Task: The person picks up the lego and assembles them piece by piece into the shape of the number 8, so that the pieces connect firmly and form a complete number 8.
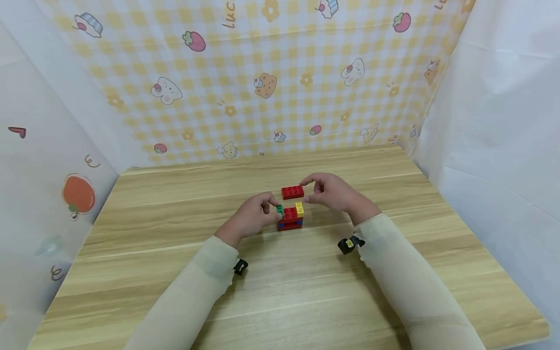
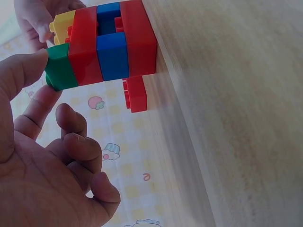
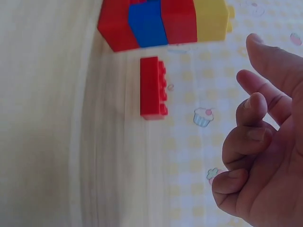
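Observation:
A block stack stands on the table: a red base brick (image 2: 143,38), two blue bricks (image 2: 112,56) at its ends with a gap between, and a red brick (image 2: 87,47) above them. On top sit a green brick (image 1: 280,210) at the left end and a yellow brick (image 1: 299,209) at the right. My left hand (image 1: 253,214) pinches the green brick between thumb and index finger, its other fingers loosely bent. My right hand (image 1: 330,192) hovers beside the yellow brick, thumb and index finger apart and holding nothing. Behind the stack lies a loose red brick (image 1: 292,192), studs up.
The wooden table (image 1: 306,291) meets a yellow checked cloth (image 1: 271,97) at the back. White cloth (image 1: 503,121) hangs along the right side, and another white sheet (image 1: 43,194) on the left. Black wrist straps show below both sleeves.

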The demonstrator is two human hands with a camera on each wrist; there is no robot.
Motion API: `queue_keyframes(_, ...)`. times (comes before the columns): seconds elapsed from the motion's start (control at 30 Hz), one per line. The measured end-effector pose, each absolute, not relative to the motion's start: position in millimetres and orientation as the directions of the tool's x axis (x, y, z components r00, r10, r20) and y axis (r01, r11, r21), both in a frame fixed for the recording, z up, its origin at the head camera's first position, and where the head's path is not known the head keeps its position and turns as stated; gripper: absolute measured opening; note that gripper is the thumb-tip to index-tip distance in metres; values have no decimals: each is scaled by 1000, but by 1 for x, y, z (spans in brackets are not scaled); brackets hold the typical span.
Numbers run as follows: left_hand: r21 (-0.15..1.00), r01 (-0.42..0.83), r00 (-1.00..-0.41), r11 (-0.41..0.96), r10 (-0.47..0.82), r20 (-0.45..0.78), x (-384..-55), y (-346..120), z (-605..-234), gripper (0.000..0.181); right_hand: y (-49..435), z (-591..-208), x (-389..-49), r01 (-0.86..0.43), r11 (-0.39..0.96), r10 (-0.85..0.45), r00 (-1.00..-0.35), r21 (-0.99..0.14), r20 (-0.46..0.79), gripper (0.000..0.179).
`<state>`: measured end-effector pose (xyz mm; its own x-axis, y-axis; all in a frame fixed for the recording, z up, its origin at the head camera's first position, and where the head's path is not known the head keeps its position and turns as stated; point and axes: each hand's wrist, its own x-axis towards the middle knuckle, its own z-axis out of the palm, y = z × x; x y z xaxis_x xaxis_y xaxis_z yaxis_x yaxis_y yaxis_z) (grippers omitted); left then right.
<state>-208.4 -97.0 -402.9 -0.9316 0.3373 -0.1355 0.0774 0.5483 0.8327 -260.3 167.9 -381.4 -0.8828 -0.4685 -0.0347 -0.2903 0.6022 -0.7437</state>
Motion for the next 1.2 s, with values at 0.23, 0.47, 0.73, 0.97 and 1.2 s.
queue_keyframes(0.23, 833, 73, -931, 549, 338, -141, -209, -98, -403, 18, 167, -387, -279, -235, 655, -416, -906, -719, -83, 41)
queue_keyframes(0.47, 828, 67, -929, 557, 337, -152, -210, -98, -403, 20, 165, -397, -295, -191, 695, -386, -912, -693, -136, 43)
queue_keyframes(0.73, 824, 69, -928, 563, 339, -153, -212, -98, -406, 22, 161, -404, -308, -165, 728, -368, -913, -665, -176, 44)
queue_keyframes(0.97, 828, 79, -926, 555, 349, -145, -212, -99, -405, 20, 156, -410, -316, -96, 742, -336, -910, -664, -244, 41)
queue_keyframes(1.2, 830, 75, -925, 553, 348, -149, -211, -99, -403, 20, 153, -415, -322, -64, 763, -320, -902, -644, -290, 39)
